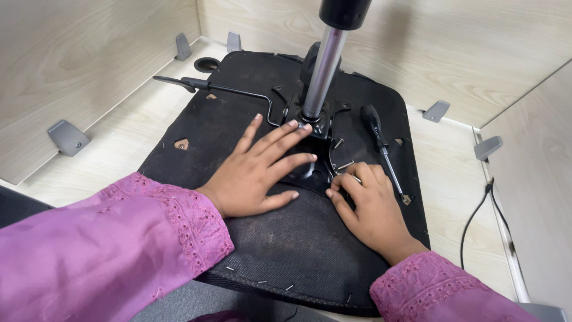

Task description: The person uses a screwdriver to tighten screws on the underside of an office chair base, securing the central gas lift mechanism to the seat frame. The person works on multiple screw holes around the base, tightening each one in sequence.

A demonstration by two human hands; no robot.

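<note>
The upturned chair seat [280, 250] lies on a pale wooden desk [119, 143], its underside facing up: a black, rough fabric cover, dusty and worn, dotted with small staples along the edges and torn in a few spots where the wood shows through. At its middle sits a black metal mechanism plate [316, 167], from which a shiny steel gas cylinder [323, 71] rises towards the camera, and a thin black lever [226, 89] runs out to the left.

The left hand [256, 173] rests flat on the seat with fingers spread wide, the fingertips reaching the plate at the foot of the cylinder; it grips nothing. The right hand [369, 206] lies just beside the plate, fingers curled, its fingertips pinched on a small screw [351, 177] at the plate's edge. Another loose screw [345, 165] lies close by. A black-handled screwdriver [381, 143] lies on the fabric just right of the cylinder, apart from both hands. Both sleeves are purple with embroidery.
</note>
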